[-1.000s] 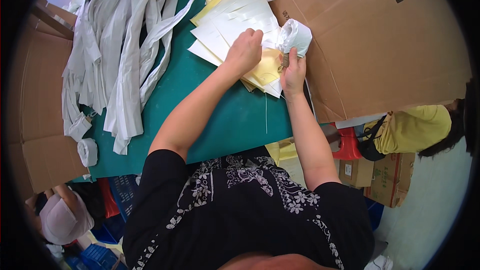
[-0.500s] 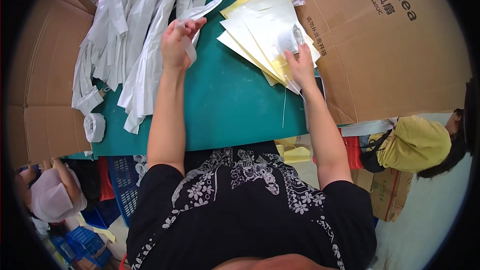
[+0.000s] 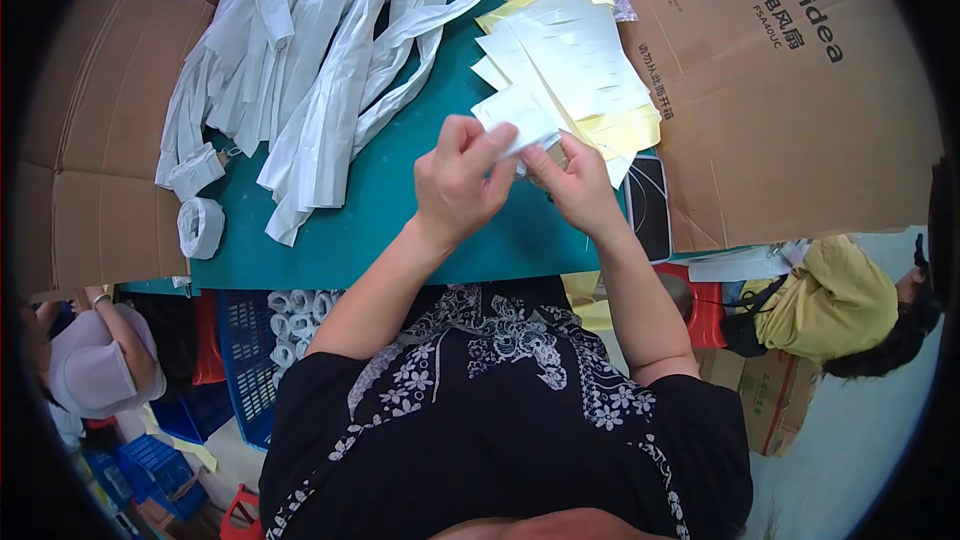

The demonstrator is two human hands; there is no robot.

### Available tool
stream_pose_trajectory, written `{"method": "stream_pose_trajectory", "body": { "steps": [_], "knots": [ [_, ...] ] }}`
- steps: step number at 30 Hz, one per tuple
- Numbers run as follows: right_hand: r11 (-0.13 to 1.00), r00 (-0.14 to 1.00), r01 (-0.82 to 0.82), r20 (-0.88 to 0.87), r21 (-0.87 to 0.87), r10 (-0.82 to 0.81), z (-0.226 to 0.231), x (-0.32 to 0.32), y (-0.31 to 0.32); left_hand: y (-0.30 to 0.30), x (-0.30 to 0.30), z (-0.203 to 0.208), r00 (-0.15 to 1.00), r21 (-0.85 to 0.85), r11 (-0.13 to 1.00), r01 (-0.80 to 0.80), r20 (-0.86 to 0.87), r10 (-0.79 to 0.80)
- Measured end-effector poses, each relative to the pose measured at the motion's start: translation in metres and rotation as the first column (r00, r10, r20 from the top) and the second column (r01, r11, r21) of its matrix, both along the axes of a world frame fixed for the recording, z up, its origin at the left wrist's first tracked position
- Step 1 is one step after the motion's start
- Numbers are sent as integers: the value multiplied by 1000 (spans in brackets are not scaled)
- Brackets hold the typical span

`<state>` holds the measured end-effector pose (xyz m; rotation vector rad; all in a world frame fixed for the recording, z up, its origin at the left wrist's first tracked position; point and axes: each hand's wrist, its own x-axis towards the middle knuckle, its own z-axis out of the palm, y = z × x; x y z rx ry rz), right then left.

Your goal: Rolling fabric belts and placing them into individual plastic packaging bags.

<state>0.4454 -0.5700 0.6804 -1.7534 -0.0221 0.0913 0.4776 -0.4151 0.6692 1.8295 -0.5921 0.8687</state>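
My two hands meet over the green table [image 3: 400, 245] around a flattened white roll of strip [image 3: 518, 118]. The fingers of my left hand [image 3: 462, 180] are bent, with thumb and forefinger at the roll's near left edge. My right hand [image 3: 583, 183] grips its lower right side from below. Part of the roll is hidden behind the fingers. Just beyond it lies a fanned stack of white and yellow label sheets [image 3: 580, 55]. Long white strips [image 3: 310, 90] spread over the table's far left.
A white roll [image 3: 201, 228] and a small white bundle [image 3: 197, 172] sit at the table's left edge. Cardboard walls stand left and right [image 3: 760, 140]. A dark flat device [image 3: 648, 208] lies right. A blue crate [image 3: 248, 350] below holds several white rolls. Two people sit nearby.
My left hand has let go of the loose strip end and moved right to the roll. My right hand has brought the roll left and nearer, off the label sheets.
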Motion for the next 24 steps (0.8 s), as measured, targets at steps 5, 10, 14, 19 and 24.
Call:
{"method": "stream_pose_trajectory", "body": {
  "steps": [5,10,14,19,24],
  "knots": [
    [999,998,-1,65,33,-1,-16,-3,9,21,-14,-8,998,337,941,-13,62,-9],
    [995,996,-4,89,99,-5,-22,-5,11,26,-23,0,977,501,849,-166,198,74],
    [980,996,63,50,191,-74,-28,-6,14,33,-26,9,992,632,772,-66,121,-15],
    [977,982,117,129,176,-141,-25,-8,19,35,-30,-14,693,-306,925,227,-616,-374],
    [983,960,-39,268,-177,86,-12,-17,20,47,-15,-18,297,-626,767,140,-713,-636]
  ]
}}
